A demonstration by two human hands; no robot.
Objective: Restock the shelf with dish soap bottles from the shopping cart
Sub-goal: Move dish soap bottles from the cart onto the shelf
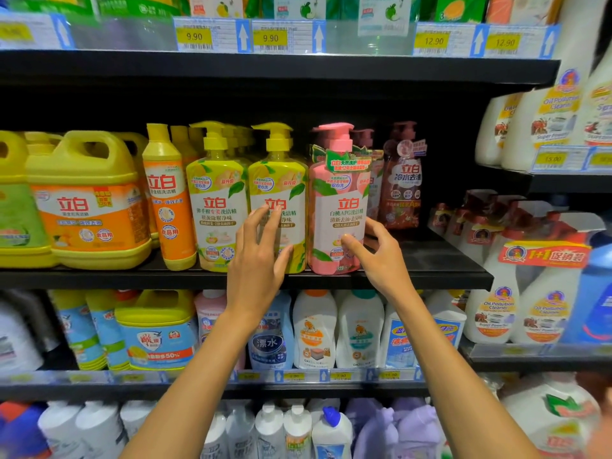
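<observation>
On the black middle shelf (430, 263), along its front edge, we see a yellow handled jug (89, 200) toward the left end. Next come an orange squeeze bottle (169, 200) and two yellow pump bottles, left one (217, 200) and right one (281, 180). The pink dish soap pump bottle (337, 207) stands upright, touching the right one. Right hand (381, 260) grips the pink bottle low on its right side, thumb on the label. Left hand (258, 260) is spread flat, fingertips on the right one's label, holding nothing.
</observation>
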